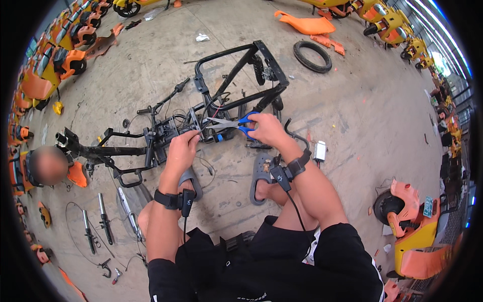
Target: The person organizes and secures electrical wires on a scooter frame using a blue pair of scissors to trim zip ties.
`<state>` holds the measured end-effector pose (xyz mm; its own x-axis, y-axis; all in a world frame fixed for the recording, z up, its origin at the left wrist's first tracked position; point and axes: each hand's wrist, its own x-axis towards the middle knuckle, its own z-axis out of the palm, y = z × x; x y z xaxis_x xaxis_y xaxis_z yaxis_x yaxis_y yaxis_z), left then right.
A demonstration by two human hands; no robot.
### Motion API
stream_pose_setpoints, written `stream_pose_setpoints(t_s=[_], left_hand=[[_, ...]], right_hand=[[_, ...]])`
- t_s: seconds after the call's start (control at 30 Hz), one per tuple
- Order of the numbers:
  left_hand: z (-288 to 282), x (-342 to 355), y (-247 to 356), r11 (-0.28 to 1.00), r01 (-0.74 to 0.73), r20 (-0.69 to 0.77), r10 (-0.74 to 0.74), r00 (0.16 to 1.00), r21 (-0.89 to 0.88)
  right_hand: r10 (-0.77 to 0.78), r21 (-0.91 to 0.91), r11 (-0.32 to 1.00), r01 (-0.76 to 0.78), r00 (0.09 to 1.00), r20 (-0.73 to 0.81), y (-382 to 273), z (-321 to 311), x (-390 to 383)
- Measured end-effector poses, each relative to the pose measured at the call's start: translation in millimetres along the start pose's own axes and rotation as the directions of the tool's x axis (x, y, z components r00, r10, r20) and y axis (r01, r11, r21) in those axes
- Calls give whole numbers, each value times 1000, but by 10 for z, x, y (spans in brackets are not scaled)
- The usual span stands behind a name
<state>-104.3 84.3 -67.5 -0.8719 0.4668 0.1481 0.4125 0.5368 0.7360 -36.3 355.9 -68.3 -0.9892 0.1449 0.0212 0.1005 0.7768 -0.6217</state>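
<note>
My right hand [266, 130] grips the blue handles of a pair of scissors [226, 123]. Their blades stand apart and point left, toward my other hand. With fingers pinched together, my left hand [184, 146] holds the end of a thin dark cable [202, 132] close to the blade tips. Both hands are above a black scooter frame [236, 103] lying on its side on the floor. Wires and small parts crowd the frame's middle, just beyond my fingers. What else the left fingertips may cover is hidden.
Fork tubes [104, 219] and a brake lever [105, 268] lie at lower left. A tyre [312, 56] and an orange body panel [305, 22] lie at the far right. Right of my forearm is a small white box [320, 151]. Yellow and orange scooters [420, 241] line the sides.
</note>
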Motion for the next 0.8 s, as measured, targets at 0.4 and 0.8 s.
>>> stream_pose_setpoints(t_s=[0.4,0.8], left_hand=[[5,43,79,996,-26,-99,17,995,-86],[24,150,193,963,177,-145,-208,967,-203]], right_hand=[[53,189,979,-69,995,86,98,82,55],[200,335,888,-314,921,334,13,-126,-16]])
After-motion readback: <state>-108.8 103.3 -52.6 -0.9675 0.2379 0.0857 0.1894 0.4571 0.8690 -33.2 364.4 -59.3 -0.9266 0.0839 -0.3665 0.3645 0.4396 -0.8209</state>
